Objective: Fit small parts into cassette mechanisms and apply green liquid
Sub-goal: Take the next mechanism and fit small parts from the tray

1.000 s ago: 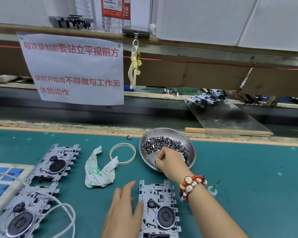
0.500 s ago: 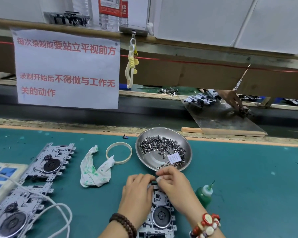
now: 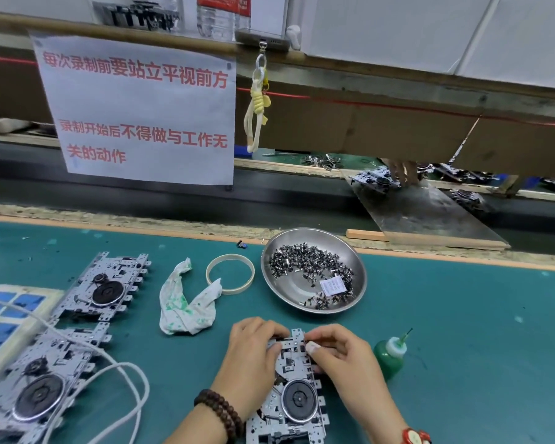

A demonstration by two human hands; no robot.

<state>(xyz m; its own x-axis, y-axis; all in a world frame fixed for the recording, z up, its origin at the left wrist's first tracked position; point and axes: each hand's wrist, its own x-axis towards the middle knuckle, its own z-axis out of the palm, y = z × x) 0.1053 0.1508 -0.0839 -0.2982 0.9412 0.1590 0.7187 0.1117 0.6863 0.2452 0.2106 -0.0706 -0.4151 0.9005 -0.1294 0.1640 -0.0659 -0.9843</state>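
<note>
Cassette mechanism [image 3: 293, 392] under both hands, left hand [image 3: 253, 357] gripping it, right hand [image 3: 340, 357] pinching its top edge

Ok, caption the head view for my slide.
Both hands, left and right, work at the top edge of a cassette mechanism, steel dish of small parts behind.

Left hand [image 3: 252, 354]: fingers curling downward, pressing. Right hand [image 3: 340, 355]: thumb and fingers pinching together, wrists angling inward, both hands nearly touching.
</note>
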